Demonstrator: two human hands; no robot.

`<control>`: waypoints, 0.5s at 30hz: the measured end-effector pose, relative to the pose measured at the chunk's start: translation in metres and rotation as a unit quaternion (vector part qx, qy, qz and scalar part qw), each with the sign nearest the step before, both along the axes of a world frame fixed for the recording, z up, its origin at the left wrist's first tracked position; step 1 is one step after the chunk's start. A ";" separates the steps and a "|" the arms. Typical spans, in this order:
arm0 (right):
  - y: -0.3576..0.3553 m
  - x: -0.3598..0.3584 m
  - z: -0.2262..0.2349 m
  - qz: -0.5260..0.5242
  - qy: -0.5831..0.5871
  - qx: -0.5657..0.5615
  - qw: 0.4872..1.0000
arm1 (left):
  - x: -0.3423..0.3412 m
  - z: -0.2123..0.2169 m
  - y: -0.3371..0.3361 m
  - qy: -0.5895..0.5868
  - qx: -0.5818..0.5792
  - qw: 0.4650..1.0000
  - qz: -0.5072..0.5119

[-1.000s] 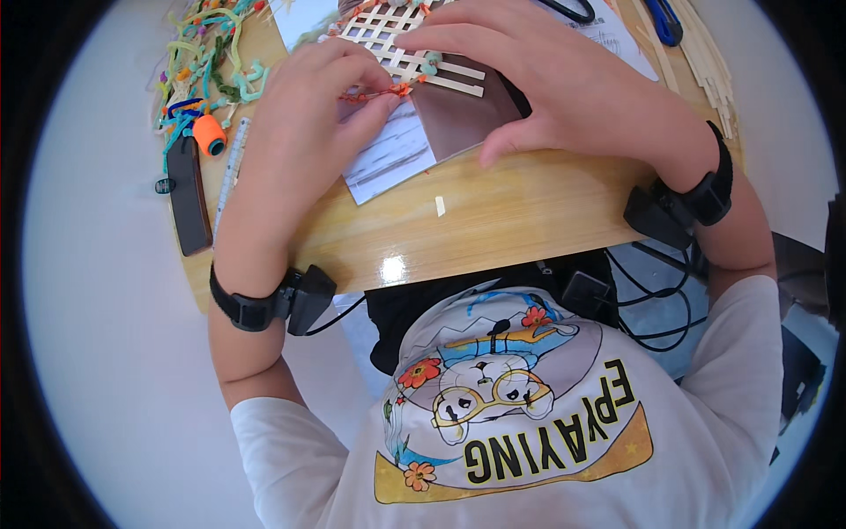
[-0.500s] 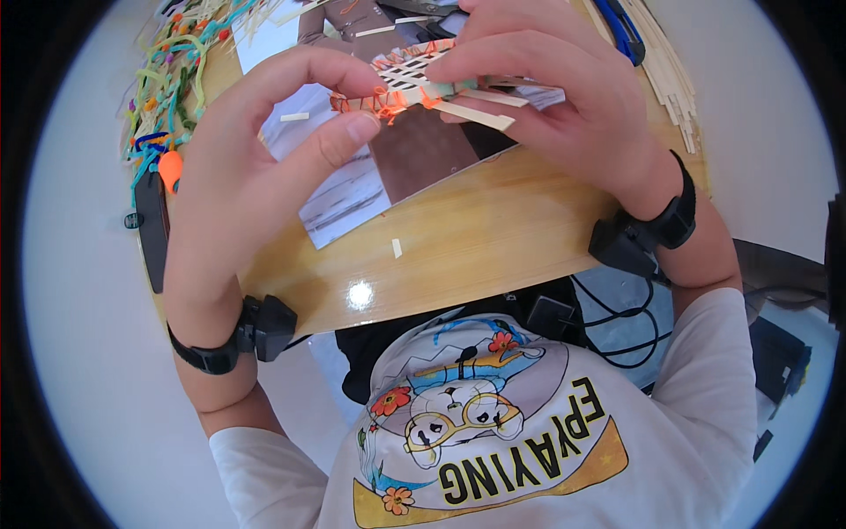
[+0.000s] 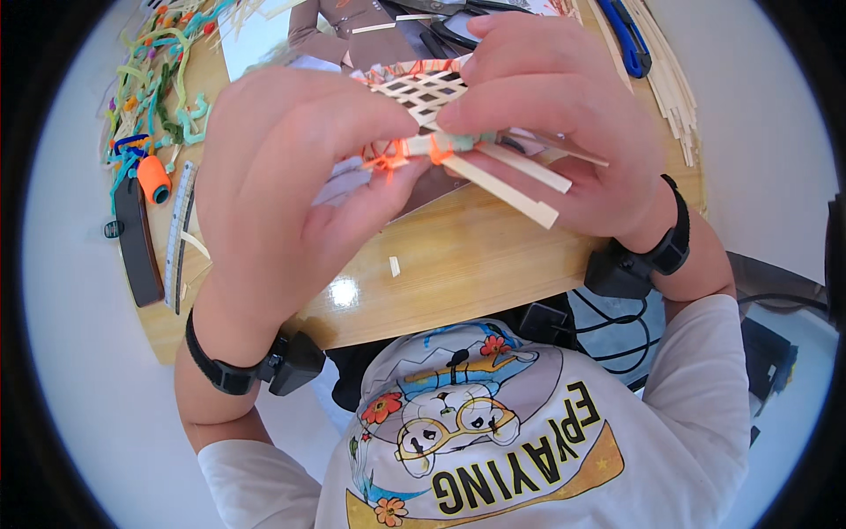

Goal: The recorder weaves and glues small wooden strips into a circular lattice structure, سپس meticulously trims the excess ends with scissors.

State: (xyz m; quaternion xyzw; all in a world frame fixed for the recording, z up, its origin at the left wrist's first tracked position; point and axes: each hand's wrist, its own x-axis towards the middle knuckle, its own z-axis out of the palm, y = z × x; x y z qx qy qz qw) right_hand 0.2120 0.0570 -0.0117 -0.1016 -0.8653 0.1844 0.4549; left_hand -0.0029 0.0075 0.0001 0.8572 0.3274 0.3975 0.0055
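A pale scrap [image 3: 395, 266] lies near the table's [image 3: 458, 278] front edge. Beyond, above a printed sheet [image 3: 315, 37], the left hand [image 3: 286, 163] pinches a woven mat's [image 3: 419, 95] thread-bound edge; the right hand [image 3: 573, 119] grips its right side. Scissors [image 3: 456, 35] lie farther off.

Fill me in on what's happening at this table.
A person is holding a woven lattice of pale strips over the table. The left hand pinches its edge beside orange thread; the right hand holds it near projecting strips. A blue cutter lies right, an orange spool left.
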 end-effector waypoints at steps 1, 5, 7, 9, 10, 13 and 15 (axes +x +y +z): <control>-0.002 0.001 0.001 -0.007 -0.006 -0.002 1.000 | 0.000 0.000 0.000 0.000 -0.001 1.000 -0.002; -0.004 0.007 0.007 -0.011 -0.039 0.012 0.999 | 0.000 0.002 0.000 -0.006 -0.004 0.999 -0.040; -0.004 0.008 0.007 0.000 -0.060 0.028 0.998 | 0.000 0.002 -0.001 -0.007 -0.005 0.999 -0.051; -0.005 0.007 0.004 -0.001 -0.046 0.024 0.999 | 0.001 0.001 -0.001 -0.002 0.006 0.999 -0.054; -0.004 0.008 0.004 0.000 -0.045 0.023 0.999 | 0.001 0.001 -0.001 -0.001 0.006 0.999 -0.053; -0.005 0.008 0.009 0.012 -0.079 0.059 0.995 | 0.002 0.001 -0.001 0.002 0.018 0.998 -0.054; -0.016 -0.002 0.020 -0.056 -0.008 0.014 0.998 | 0.003 -0.001 -0.001 0.004 0.031 0.999 -0.041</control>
